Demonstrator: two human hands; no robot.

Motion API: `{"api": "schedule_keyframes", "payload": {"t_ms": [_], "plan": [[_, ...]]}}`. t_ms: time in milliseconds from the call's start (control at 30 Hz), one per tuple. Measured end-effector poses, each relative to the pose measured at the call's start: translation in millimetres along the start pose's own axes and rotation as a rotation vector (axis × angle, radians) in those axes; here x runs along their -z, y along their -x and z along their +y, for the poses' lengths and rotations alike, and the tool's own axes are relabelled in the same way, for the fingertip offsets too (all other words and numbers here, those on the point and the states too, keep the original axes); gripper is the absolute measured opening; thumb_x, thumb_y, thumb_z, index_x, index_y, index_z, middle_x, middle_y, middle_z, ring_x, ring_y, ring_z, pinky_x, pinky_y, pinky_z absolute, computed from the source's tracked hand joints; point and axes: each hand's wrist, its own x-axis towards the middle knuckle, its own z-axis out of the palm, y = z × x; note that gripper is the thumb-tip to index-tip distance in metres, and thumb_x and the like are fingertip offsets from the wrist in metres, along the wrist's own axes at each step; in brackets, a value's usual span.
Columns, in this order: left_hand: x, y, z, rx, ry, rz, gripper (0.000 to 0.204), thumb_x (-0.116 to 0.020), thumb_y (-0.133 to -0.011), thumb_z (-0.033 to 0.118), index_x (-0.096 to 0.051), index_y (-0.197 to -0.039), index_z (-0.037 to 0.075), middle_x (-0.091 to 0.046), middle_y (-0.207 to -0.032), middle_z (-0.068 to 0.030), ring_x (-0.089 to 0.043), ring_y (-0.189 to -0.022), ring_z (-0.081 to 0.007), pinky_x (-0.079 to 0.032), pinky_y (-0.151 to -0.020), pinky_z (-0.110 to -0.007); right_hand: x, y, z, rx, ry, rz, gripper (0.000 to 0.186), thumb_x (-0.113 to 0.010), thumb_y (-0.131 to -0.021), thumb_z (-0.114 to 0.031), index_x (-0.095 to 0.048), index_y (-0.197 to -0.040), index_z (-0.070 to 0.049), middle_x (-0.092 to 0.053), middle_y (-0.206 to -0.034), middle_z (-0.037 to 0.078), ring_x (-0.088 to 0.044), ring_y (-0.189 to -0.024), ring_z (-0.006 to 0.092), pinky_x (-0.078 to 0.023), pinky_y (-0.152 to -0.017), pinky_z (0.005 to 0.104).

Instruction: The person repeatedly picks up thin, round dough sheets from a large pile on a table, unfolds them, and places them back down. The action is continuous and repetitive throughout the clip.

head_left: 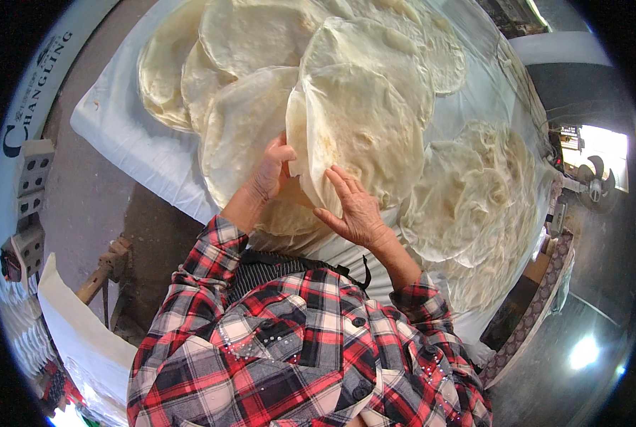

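A large, thin, pale-yellow round flatbread (371, 121) lies before me, its left side folded up in a curved flap. At that raised edge my left hand (269, 171) is closed, thumb and fingers pinching the rim. My right hand (357, 210) rests on the near part of the same flatbread, fingers stretched out and thumb apart. Beneath and beyond it, more overlapping flatbreads (257, 39) spread across a white cloth (136, 135). To the right sits a wrinkled heap of similar flatbreads (467, 196).
Grey hollow blocks (33, 178) stand at the far left, near a wooden piece (104, 274) and a white sheet (79, 320). On the right are a fan (597, 181) and a patterned board edge (531, 313) beside the cloth-covered surface.
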Motion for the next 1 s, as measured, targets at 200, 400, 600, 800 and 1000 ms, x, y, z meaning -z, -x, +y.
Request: {"api": "schedule_keyframes", "payload": {"t_ms": [200,400,600,800,1000], "plan": [[-17,12,-16,-0.061,-0.463,0.192,0.052,-0.056,-0.077,0.002,-0.047,-0.128,-0.002,-0.059,-0.117,-0.0120,-0.058,-0.105,-0.0194,-0.047,-0.089,-0.032,-18,0,-7,-0.058,-0.071,0.108,0.071,-0.063,-0.079,-0.036,-0.036,-0.139,-0.007,-0.044,-0.137,0.020,-0.049,-0.119,0.0361,-0.046,-0.092,0.0410],[-11,20,-57,-0.060,-0.375,0.357,0.033,-0.065,-0.080,0.004,-0.058,-0.113,-0.002,-0.065,-0.102,-0.0071,-0.062,-0.090,-0.0160,-0.050,-0.080,-0.029,-18,-7,-7,-0.264,-0.160,0.203,0.042,-0.061,-0.081,-0.010,-0.053,-0.122,-0.003,-0.064,-0.106,0.018,-0.064,-0.095,0.0334,-0.052,-0.081,0.0354],[-2,23,-55,-0.146,-0.180,0.443,0.022,-0.064,-0.081,0.002,-0.063,-0.103,0.001,-0.067,-0.093,-0.0062,-0.063,-0.079,-0.0146,-0.051,-0.071,-0.028,28,-2,39,-0.353,-1.184,0.378,0.026,-0.054,-0.087,0.003,-0.060,-0.112,0.001,-0.069,-0.099,0.014,-0.068,-0.088,0.0211,-0.055,-0.075,0.0317],[21,22,-17,-0.078,-0.202,0.364,0.022,-0.065,-0.079,-0.003,-0.062,-0.100,0.002,-0.068,-0.093,-0.0082,-0.065,-0.079,-0.0156,-0.053,-0.068,-0.027,169,35,115,-0.471,-1.108,0.371,0.026,-0.066,-0.077,0.000,-0.063,-0.103,0.001,-0.069,-0.087,0.014,-0.066,-0.067,0.0191,-0.055,-0.063,0.0305],[39,12,9,-0.088,-0.313,0.254,0.017,-0.068,-0.078,-0.005,-0.059,-0.089,0.004,-0.067,-0.089,-0.0071,-0.065,-0.078,-0.0141,-0.055,-0.073,-0.027,288,76,179,-0.572,-0.784,0.305,0.014,-0.069,-0.073,-0.003,-0.067,-0.086,0.001,-0.070,-0.085,0.012,-0.066,-0.069,0.0181,-0.055,-0.063,0.0316]]}}
